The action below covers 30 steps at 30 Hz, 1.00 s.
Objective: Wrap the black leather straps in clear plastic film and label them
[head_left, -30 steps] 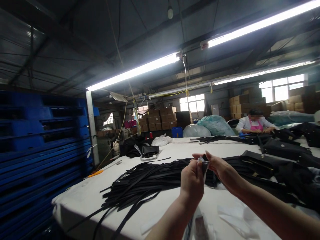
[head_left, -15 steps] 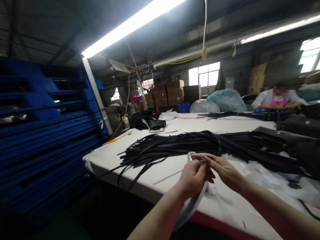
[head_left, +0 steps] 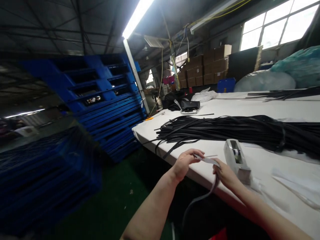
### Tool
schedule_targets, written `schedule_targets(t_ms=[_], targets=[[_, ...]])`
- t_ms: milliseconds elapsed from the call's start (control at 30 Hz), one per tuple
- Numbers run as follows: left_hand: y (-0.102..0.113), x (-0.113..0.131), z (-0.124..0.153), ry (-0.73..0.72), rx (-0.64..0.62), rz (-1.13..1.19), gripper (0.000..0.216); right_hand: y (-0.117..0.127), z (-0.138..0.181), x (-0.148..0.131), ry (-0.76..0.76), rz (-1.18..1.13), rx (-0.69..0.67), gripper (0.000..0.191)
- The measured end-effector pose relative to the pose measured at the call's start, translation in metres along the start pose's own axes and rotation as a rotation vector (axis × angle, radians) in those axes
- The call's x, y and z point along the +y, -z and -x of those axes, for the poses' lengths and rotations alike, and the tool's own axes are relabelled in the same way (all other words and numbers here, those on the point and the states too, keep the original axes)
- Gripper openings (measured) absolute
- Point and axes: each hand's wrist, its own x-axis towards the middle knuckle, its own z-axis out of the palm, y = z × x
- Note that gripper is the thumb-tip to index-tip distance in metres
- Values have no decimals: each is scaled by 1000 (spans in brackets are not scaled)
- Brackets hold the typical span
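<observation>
A narrow strap (head_left: 208, 160) stretches between my two hands at the table's front edge, its upper face pale grey where it catches the light. My left hand (head_left: 184, 162) pinches one end between thumb and fingers. Closed round the strap a short way along is my right hand (head_left: 224, 172); from there the rest hangs below the tabletop in a dark curve. A white tape dispenser (head_left: 228, 151) stands on the table just beyond my right hand. Behind it lies a long bundle of black straps (head_left: 225, 128), tied near its right part.
The white table (head_left: 262, 108) also carries a small black bag (head_left: 190, 106) at the back and white sheets (head_left: 295, 188) at the right. Stacked blue pallets (head_left: 112, 116) rise on the left beside the green floor (head_left: 120, 196). Cardboard boxes (head_left: 195, 71) stand farther back.
The view has swung left, so the co-worker is out of frame. My hands have drawn apart, with the strap spanning between them, and the tape dispenser now shows fully.
</observation>
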Motion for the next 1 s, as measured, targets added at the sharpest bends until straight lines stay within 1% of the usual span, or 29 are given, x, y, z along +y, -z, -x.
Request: schedule_targets(t_ms=[33,100,133,200,233,300,367,433,533,633,700,767,867,933,1000], targets=[[12,-5,11,79,-11,37,33,4,-5,5,14,75,-8,38],[35,-20,35,276,-15,112,48,5,-12,12,64,227,-28,46],[45,-29,49,372,-5,133,51,2,-15,14,101,296,-37,49],[60,-47,76,518,29,131,43,-7,-20,15,193,380,-64,53],[65,-54,89,562,52,118,38,-14,-23,15,252,407,-85,54],[72,-66,112,608,108,91,38,-28,-27,12,389,442,-149,58],[77,-74,128,624,182,76,38,-40,-29,8,513,475,-227,65],[83,-80,137,627,237,71,39,-50,-31,3,599,513,-283,73],[92,-90,139,638,239,79,39,-57,-33,-9,666,574,-358,72],[94,-102,129,654,190,105,38,-57,-35,-18,699,640,-428,65],[91,-107,119,654,143,130,40,-51,-35,-19,708,672,-432,59],[83,-109,110,650,82,155,43,-40,-33,-18,701,699,-417,54],[68,-108,103,665,-77,207,46,-12,-18,-14,664,694,-375,56],[57,-108,103,702,-223,235,46,11,3,-10,640,623,-339,59],[47,-109,103,745,-354,243,44,35,31,-7,602,540,-325,59]])
